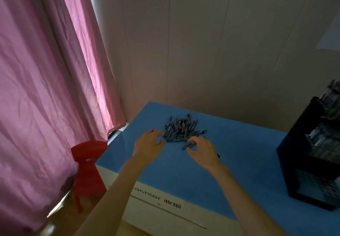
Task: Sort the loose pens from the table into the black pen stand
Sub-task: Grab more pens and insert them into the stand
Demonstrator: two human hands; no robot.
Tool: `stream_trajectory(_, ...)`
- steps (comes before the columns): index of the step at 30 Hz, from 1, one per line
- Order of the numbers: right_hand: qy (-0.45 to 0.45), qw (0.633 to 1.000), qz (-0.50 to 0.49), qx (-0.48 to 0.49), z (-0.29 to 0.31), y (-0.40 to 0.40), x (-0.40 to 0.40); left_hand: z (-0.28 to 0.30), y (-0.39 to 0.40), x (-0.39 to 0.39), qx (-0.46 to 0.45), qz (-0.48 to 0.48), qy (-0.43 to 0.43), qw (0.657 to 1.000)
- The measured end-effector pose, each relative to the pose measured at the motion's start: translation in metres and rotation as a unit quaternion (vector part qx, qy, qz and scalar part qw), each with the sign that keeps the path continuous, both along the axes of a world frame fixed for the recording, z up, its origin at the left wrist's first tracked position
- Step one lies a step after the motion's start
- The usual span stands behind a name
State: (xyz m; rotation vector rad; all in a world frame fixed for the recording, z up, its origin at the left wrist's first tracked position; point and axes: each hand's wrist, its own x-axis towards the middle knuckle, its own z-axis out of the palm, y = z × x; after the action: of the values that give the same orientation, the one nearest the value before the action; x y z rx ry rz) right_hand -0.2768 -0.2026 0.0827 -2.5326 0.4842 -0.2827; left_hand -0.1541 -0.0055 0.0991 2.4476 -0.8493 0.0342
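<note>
You are at the picking step: your right hand [201, 150] curls its fingers on a pen [188, 145] beside the pile [182, 128] on the worktop [239, 143], left hand [150, 141] loosely open, and next you carry it right to the stand [298, 152].

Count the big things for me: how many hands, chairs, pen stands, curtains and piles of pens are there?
Hands: 2, left and right
Chair: 1, red
Pen stand: 1, black
Curtain: 1, pink
Pile of pens: 1, too many pens to count
Total: 6
</note>
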Motion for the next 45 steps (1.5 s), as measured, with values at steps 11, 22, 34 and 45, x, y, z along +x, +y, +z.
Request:
stream_trajectory(11, -0.001, 0.998, -0.048, 0.04, -0.035, -0.029, 0.087, -0.037, -0.014, 0.095, 0.043, -0.013, 0.058, 0.997)
stream_trajectory(22, 0.032, 0.996, -0.072, 0.049, -0.061, -0.063, 0.162, -0.087, -0.056, 0.178, 0.068, 0.009, 0.157, 0.985)
stream_trajectory(34, 0.049, 0.991, -0.116, 0.051, -0.101, -0.085, 0.183, -0.155, -0.129, 0.248, 0.002, 0.084, 0.222, 0.971)
stream_trajectory(45, 0.04, 0.986, -0.149, 0.061, -0.118, -0.103, 0.186, -0.196, -0.163, 0.262, 0.011, 0.084, 0.146, 0.986)
